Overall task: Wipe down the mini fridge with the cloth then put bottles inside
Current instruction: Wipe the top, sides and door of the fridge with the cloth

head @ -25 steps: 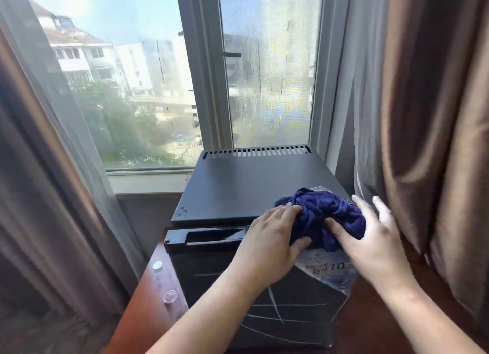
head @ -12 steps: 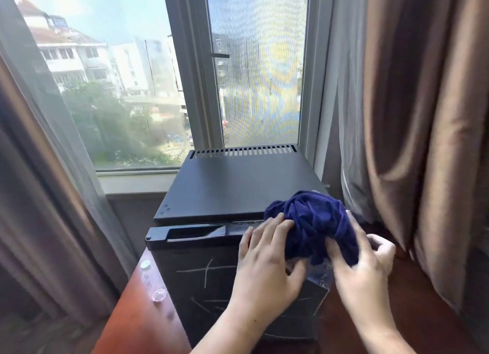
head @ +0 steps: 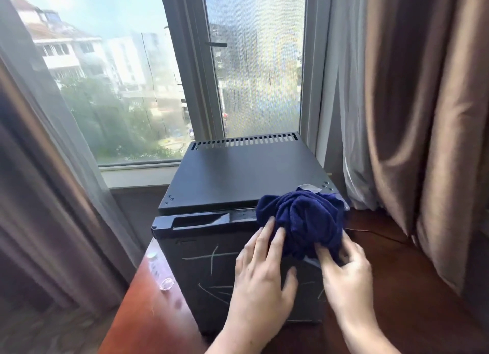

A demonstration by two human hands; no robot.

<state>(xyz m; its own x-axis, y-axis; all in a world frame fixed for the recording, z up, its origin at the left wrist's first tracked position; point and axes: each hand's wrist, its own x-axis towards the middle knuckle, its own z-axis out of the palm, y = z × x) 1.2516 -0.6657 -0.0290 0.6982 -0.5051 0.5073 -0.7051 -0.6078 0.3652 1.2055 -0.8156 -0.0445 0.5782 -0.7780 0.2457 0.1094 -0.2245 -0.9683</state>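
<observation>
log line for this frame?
phase: wipe | navy cloth bunched on mini fridge front-right top edge | left grip: straight fingers on cloth | right grip: on cloth, blurred, hold unclear | door shut

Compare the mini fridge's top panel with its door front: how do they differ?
The top panel is matte, unmarked, with vent slots along its back edge; the door front carries pale scratch-like lines and no slots. The top panel lies flat; the door front stands upright. Both are black, and the dark blue cloth overlaps each at the right.
</observation>
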